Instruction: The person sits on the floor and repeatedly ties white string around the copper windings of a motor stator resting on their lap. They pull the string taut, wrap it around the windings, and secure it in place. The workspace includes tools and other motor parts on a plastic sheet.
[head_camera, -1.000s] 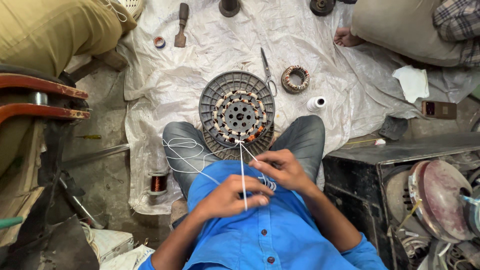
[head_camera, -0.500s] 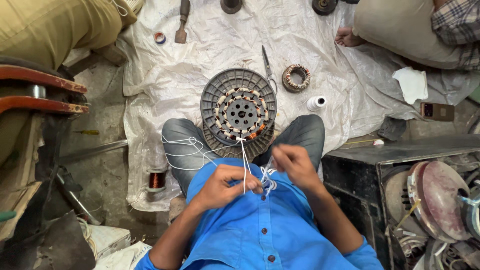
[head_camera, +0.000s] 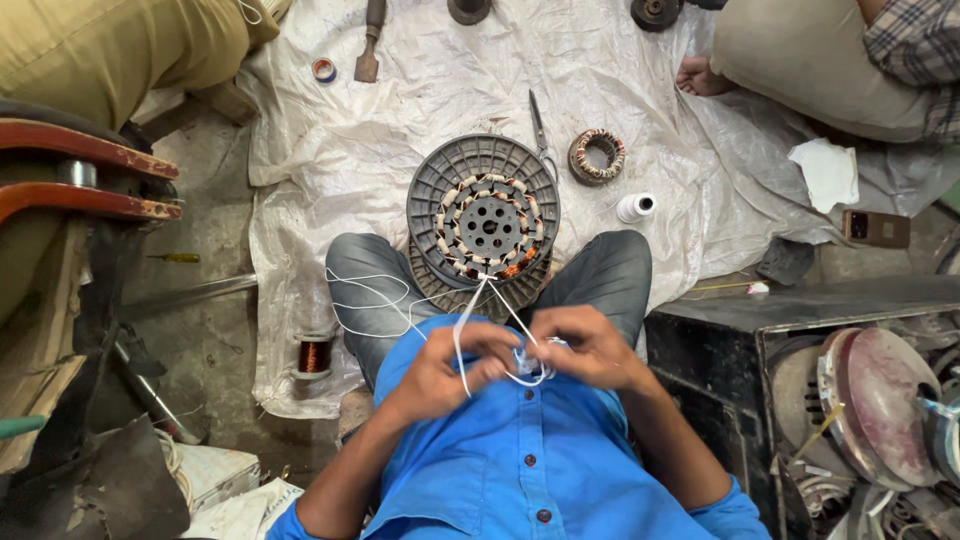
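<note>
A: Start at your fingers. Your left hand (head_camera: 445, 370) and right hand (head_camera: 580, 348) are both pinched on the white cord (head_camera: 470, 335), knuckles nearly touching, right against your blue shirt (head_camera: 520, 460).

B: And a second ago?

A: A second ago your hands sat lower and a little apart, with the cord stretched straight between them. Now they have drawn together and a small loop hangs under your right fingers. By my reading, you are working a knot or a tie in the cord.

B: Where does the cord run?

A: Two strands go up from your hands to the near edge of the stator (head_camera: 484, 222), which rests between your knees on the white sheet (head_camera: 420, 90). Loose slack trails over your left thigh.

B: Any containers?

A: None that hold anything. Loose items only: a thread spool (head_camera: 636, 207) and a small wound ring (head_camera: 597, 156) beside the stator, scissors (head_camera: 538, 125) between them, and a copper wire bobbin (head_camera: 315, 355) at the sheet's edge.
</note>
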